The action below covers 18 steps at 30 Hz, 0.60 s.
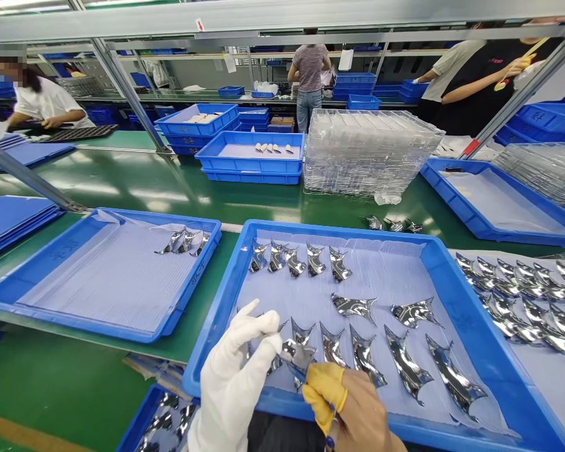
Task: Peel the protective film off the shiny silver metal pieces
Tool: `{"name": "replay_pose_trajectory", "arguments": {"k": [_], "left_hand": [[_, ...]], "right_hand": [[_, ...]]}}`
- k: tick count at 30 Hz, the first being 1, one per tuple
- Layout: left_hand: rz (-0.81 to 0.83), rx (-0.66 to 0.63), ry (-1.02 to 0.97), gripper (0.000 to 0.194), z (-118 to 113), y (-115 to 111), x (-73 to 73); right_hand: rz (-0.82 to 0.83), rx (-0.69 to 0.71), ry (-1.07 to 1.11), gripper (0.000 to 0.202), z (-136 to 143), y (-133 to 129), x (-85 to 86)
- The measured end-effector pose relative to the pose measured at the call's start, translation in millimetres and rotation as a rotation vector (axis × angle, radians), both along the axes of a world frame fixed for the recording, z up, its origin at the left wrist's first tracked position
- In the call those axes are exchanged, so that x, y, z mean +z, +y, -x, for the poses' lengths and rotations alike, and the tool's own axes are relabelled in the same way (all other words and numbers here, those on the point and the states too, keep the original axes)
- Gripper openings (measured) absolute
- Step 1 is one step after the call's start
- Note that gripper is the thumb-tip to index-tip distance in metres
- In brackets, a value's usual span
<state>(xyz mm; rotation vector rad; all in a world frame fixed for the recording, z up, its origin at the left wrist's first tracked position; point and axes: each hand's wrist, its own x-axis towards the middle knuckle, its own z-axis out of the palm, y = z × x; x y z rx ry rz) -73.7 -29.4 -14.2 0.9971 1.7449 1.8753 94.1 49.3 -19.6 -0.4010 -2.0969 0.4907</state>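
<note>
My left hand point(238, 376), in a white glove, pinches a shiny chrome-like part point(297, 353) between thumb and forefinger. My right hand point(358, 405), with yellow covers on its fingers, is closed around a slim tool point(330, 442) whose dark blue end sticks out below. The tool's working end meets or lies close to the held part, and its exact kind is unclear. Both hands are above the front of a blue tray point(339, 229) lined with white sheet. Curved shiny parts point(407, 364) lie in the tray in rows, some hidden behind my left hand.
A second blue tray point(179, 314) on the left holds a few parts. More parts point(522, 307) cover a white sheet at right. Behind stand a stack of clear plastic trays point(367, 150) and stacked blue bins point(252, 164). A metal post point(127, 94) slants at left. Several people work beyond.
</note>
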Motion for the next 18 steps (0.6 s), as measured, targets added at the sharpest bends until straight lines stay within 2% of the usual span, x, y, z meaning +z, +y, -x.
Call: {"name": "replay_pose_trajectory", "arguments": {"k": [4,7,9,12,15,18], "left_hand": [[-0.108,-0.012,0.131,0.029,-3.8,1.4,11.9],[-0.164,-0.039,0.182,0.023,-5.1,1.2,21.8],[-0.158,-0.104,0.208,0.02,-4.5,2.1,26.8],[-0.16,-0.147,0.234,0.017,-3.6,6.9,30.0],[-0.185,-0.081,0.154,0.013,-4.2,13.4,27.0],[-0.071,-0.025,-0.036,0.014,-5.6,16.7,20.3]], "right_hand": [[0.047,-0.033,0.03,0.023,2.3,2.1,-2.0],[0.159,-0.005,0.065,0.027,5.4,3.5,-6.0],[0.244,0.021,0.077,0.027,6.8,4.1,-8.3],[0.362,0.043,0.096,0.028,7.2,3.5,-7.3],[0.489,0.066,0.106,0.032,6.3,1.4,0.0],[0.662,0.104,0.083,0.039,5.6,-0.2,9.5]]}}
